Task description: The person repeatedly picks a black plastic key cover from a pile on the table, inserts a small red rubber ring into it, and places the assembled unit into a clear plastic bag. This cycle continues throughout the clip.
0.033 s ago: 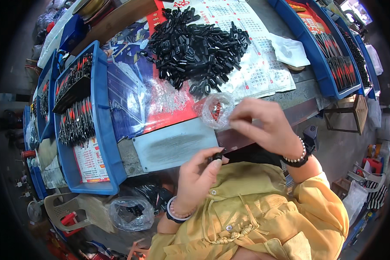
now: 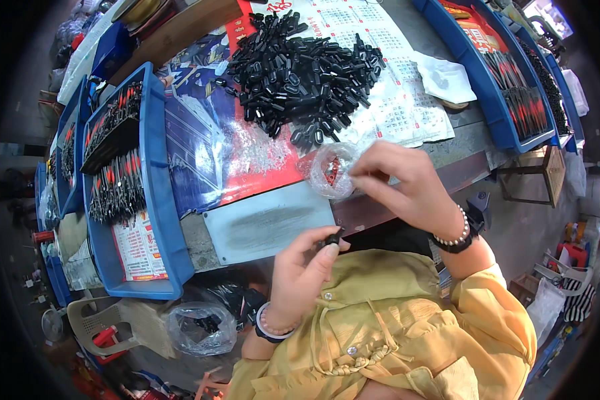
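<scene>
Left hand [image 2: 300, 270] pinches a small black part [image 2: 331, 238] near the desk [image 2: 267, 223] edge; right hand [image 2: 407, 187] dips pinched fingers into a clear bag [image 2: 330, 172], best held steady

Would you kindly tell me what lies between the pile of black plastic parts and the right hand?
In the head view, a small clear plastic bag lies between the pile of black plastic parts and the right hand, whose fingers reach it.

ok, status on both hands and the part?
Left hand pinching a small black part. Right hand fingers in the clear bag. Black parts pile sits beyond; nothing between the hands.
</scene>
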`<state>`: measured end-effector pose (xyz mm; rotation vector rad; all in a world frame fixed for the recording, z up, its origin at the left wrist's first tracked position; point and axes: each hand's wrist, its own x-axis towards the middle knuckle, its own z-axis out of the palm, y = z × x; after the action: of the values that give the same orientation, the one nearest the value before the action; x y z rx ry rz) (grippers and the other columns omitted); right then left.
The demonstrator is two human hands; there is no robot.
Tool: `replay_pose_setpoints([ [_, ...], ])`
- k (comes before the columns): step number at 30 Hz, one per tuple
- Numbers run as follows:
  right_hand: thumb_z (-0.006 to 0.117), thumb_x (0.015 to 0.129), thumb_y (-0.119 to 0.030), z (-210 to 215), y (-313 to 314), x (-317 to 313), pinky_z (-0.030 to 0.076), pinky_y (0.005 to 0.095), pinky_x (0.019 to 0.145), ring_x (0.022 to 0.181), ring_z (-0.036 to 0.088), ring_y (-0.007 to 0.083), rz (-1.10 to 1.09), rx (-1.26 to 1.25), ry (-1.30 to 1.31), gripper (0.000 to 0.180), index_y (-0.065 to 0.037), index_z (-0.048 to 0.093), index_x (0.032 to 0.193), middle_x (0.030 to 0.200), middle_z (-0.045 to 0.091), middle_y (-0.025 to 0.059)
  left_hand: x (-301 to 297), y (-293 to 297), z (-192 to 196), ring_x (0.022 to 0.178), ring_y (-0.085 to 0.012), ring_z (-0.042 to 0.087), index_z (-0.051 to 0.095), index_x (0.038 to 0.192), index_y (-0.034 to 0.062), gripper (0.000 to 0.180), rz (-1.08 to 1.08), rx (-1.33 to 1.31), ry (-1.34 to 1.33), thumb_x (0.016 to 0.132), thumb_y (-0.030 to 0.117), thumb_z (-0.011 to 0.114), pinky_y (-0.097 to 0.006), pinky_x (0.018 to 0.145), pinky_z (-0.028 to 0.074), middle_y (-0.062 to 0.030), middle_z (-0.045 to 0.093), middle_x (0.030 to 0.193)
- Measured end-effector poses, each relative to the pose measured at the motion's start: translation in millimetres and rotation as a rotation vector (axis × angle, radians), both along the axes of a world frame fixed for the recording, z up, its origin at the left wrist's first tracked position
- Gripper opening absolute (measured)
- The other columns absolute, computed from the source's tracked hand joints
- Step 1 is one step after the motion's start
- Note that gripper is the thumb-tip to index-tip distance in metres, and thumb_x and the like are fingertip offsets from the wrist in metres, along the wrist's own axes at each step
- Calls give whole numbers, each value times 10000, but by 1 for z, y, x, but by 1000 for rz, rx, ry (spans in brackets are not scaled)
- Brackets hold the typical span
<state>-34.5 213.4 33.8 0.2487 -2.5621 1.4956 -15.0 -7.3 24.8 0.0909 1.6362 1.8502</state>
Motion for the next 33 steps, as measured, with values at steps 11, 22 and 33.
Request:
replay_pose_setpoints([
  [11,570,769,-63,-29,-21,-40,477,404,616,730,577,317,128,659,54,48,-17,559,759,790,537,130,-1,-14,-4,577,-18,448,554,1204,-27,284,28,123,-115,946,94,537,-165,517,373,-89,666,909],
  [22,622,796,-29,-11,-9,-37,513,310,630,682,648,252,88,196,-91,111,6,622,901,794,659,125,-4,-5,-8,516,-22,406,514,1174,-37,264,82,183,-98,943,91,511,-153,484,316,-138,651,848],
  [33,600,881,-40,-13,-13,-17,486,230,637,711,593,79,66,-648,-422,87,32,619,927,812,634,30,-9,10,-2,552,-20,423,483,1191,-14,265,93,244,-84,955,100,521,-156,503,350,-127,645,880],
])
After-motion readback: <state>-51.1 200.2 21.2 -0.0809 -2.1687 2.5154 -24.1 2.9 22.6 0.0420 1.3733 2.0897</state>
